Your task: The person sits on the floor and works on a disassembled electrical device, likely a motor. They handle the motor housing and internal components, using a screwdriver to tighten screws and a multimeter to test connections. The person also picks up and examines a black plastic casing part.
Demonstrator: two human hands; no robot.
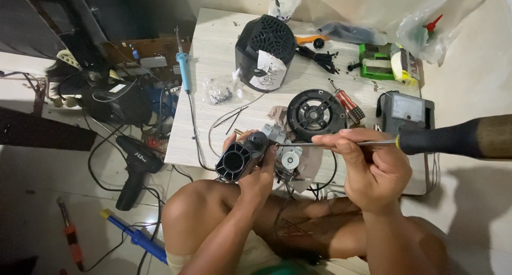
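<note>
My left hand (pixel 258 176) grips a small black motor housing (pixel 238 158) with a round ribbed opening, held over my knees at the table's near edge. A grey metal part with a white wheel (pixel 290 158) hangs off its right side. My right hand (pixel 368 165) pinches the thin metal shaft of a long screwdriver (pixel 453 139) with a black handle. The shaft lies level and its tip reaches the top of the motor housing.
On the low white table (pixel 213 56) lie a black vented cover (pixel 265 51), a round black grille (pixel 316 114), a blue soldering iron (pixel 184 67), a red-handled screwdriver (pixel 349 105), a grey meter (pixel 408 112) and a green box (pixel 376 61). A black drill (pixel 136 168) lies on the floor at left.
</note>
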